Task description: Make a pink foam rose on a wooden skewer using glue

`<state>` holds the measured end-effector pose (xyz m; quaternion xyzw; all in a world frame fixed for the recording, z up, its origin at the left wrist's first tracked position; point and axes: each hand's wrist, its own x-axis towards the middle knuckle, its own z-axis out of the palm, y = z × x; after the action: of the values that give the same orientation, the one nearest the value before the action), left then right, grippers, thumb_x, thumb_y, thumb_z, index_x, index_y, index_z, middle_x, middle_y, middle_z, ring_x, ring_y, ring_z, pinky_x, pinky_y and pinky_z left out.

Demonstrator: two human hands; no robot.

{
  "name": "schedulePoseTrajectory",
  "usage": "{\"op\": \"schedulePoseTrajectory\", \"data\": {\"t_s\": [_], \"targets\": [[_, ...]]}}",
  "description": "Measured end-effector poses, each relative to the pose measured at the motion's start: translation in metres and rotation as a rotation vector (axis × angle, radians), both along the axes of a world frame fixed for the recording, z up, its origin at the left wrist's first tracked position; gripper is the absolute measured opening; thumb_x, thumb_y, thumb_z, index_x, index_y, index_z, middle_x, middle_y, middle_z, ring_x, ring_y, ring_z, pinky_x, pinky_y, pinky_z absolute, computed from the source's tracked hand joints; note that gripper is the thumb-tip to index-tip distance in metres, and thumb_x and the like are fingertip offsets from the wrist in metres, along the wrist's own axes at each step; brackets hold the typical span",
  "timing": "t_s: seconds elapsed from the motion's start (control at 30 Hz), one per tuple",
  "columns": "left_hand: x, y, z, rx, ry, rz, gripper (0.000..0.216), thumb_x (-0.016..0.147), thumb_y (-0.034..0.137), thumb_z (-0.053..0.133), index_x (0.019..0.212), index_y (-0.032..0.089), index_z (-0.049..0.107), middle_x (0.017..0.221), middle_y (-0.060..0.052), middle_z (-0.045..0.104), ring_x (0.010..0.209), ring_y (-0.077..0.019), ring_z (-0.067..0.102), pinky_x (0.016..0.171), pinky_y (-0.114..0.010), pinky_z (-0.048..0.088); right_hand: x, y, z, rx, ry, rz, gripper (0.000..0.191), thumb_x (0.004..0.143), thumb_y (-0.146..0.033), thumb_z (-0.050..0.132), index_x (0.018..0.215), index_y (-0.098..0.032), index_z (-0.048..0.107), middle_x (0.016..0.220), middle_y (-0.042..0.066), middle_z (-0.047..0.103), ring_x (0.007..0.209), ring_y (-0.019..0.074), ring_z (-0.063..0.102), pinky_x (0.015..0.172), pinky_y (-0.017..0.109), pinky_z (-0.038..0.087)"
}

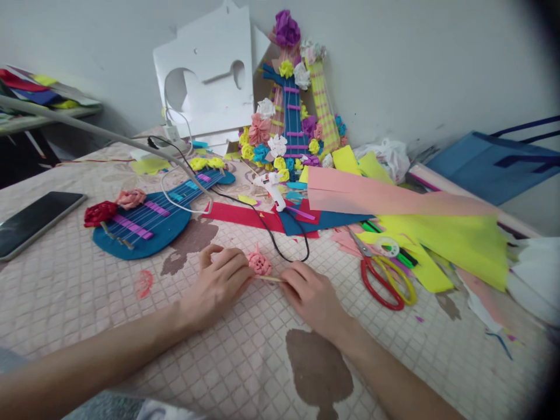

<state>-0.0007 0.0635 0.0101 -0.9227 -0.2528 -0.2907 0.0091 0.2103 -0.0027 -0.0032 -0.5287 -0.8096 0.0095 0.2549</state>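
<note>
A thin pale stick (pixel 269 279), perhaps wood or twisted paper, runs level between my two hands just above the checked tablecloth. My left hand (pixel 226 273) is closed on its left end, fingertips curled inward. The other end is pinched in my right hand (pixel 312 294), and the exact grip is hidden under the fingers. Just behind the stick lies a pink crumpled-paper flower (pixel 259 262), close beside my left fingertips; I cannot tell whether they touch it. A black cord (pixel 280 248) loops behind the flower and near my right hand.
A blue paper guitar (pixel 149 233) with flowers lies left, near a phone (pixel 41 221). Scissors (pixel 382 286) lie right, beside yellow and pink paper sheets (pixel 376 195). A white glue gun (pixel 272 189) stands behind red strips (pixel 245 217). Decorated paper guitars (pixel 294 111) lean on the wall.
</note>
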Motion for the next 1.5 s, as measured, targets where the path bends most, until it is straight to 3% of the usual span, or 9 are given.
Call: {"op": "schedulePoseTrajectory", "data": {"t_s": [0.27,0.47,0.6,0.83,0.97,1.07,1.23,1.37,1.5], "targets": [[-0.003,0.002,-0.005,-0.005,0.002,0.013,0.017,0.096,0.022,0.046,0.089,0.022,0.062,0.087,0.000,0.064,0.095,-0.0182,0.055,0.090,-0.041,0.027,0.054,-0.018,0.010,-0.034,0.039,-0.013,0.013,0.092,-0.018,0.046,0.088,-0.020,0.059,0.084,0.003,0.061,0.074,0.0146,0.059,0.065,0.026,0.048],[-0.005,0.001,0.001,0.020,-0.007,-0.003,0.017,0.095,0.019,0.046,0.089,0.023,0.062,0.086,0.001,0.066,0.093,-0.0172,0.057,0.092,-0.042,0.025,0.078,-0.012,0.008,0.141,0.103,-0.422,0.009,0.087,-0.021,0.049,0.083,-0.020,0.057,0.077,0.003,0.062,0.067,0.0162,0.058,0.062,0.029,0.046],[-0.014,0.006,0.006,0.069,0.000,-0.047,0.019,0.096,0.017,0.043,0.092,0.023,0.061,0.088,0.001,0.067,0.095,-0.0170,0.058,0.093,-0.039,0.025,0.085,0.004,0.000,0.105,-0.023,-0.511,0.013,0.086,-0.021,0.046,0.090,-0.019,0.059,0.080,0.005,0.065,0.069,0.0203,0.061,0.060,0.032,0.046],[-0.038,0.011,0.012,0.152,0.007,-0.100,0.022,0.094,0.012,0.042,0.095,0.024,0.061,0.089,0.002,0.068,0.093,-0.0162,0.059,0.090,-0.037,0.028,0.085,0.038,0.004,0.193,-0.073,-0.391,0.017,0.087,-0.029,0.050,0.098,-0.020,0.059,0.097,0.010,0.061,0.093,0.0262,0.057,0.080,0.042,0.047],[-0.043,0.011,0.010,0.143,-0.001,-0.117,0.026,0.097,0.014,0.037,0.094,0.024,0.061,0.085,0.002,0.069,0.092,-0.0163,0.059,0.089,-0.036,0.029,0.064,0.096,0.014,0.156,0.080,-0.260,0.024,0.086,-0.033,0.054,0.104,-0.016,0.057,0.098,0.011,0.061,0.097,0.0251,0.056,0.084,0.040,0.046],[-0.046,0.013,0.002,0.128,0.019,-0.115,0.025,0.096,0.013,0.038,0.095,0.024,0.061,0.086,0.002,0.068,0.097,-0.0159,0.058,0.092,-0.036,0.029,0.048,0.151,0.016,0.082,0.147,-0.298,0.037,0.079,-0.035,0.064,0.106,-0.011,0.057,0.103,0.015,0.060,0.093,0.0240,0.057,0.083,0.037,0.047],[-0.056,0.018,-0.016,0.119,0.055,-0.140,0.027,0.093,0.011,0.041,0.105,0.028,0.060,0.095,0.002,0.068,0.107,-0.0174,0.055,0.098,-0.039,0.029,0.031,0.210,0.013,-0.055,0.132,-0.267,0.024,0.072,-0.033,0.068,0.082,-0.012,0.064,0.077,0.009,0.065,0.073,0.0208,0.059,0.069,0.031,0.044],[-0.060,0.020,-0.020,0.092,0.074,-0.177,0.030,0.093,0.012,0.041,0.110,0.028,0.058,0.100,0.000,0.068,0.111,-0.0184,0.054,0.098,-0.038,0.033,0.025,0.209,0.016,-0.065,0.161,-0.269,0.019,0.077,-0.032,0.061,0.080,-0.013,0.064,0.074,0.006,0.065,0.069,0.0195,0.058,0.063,0.028,0.041],[-0.056,0.019,-0.017,0.084,0.003,-0.161,0.031,0.094,0.010,0.037,0.106,0.028,0.060,0.096,0.001,0.068,0.108,-0.0166,0.055,0.099,-0.037,0.031,0.029,0.164,0.029,0.066,0.323,-0.330,0.022,0.078,-0.036,0.059,0.082,-0.014,0.062,0.075,0.006,0.064,0.067,0.0183,0.057,0.059,0.028,0.041]]}}
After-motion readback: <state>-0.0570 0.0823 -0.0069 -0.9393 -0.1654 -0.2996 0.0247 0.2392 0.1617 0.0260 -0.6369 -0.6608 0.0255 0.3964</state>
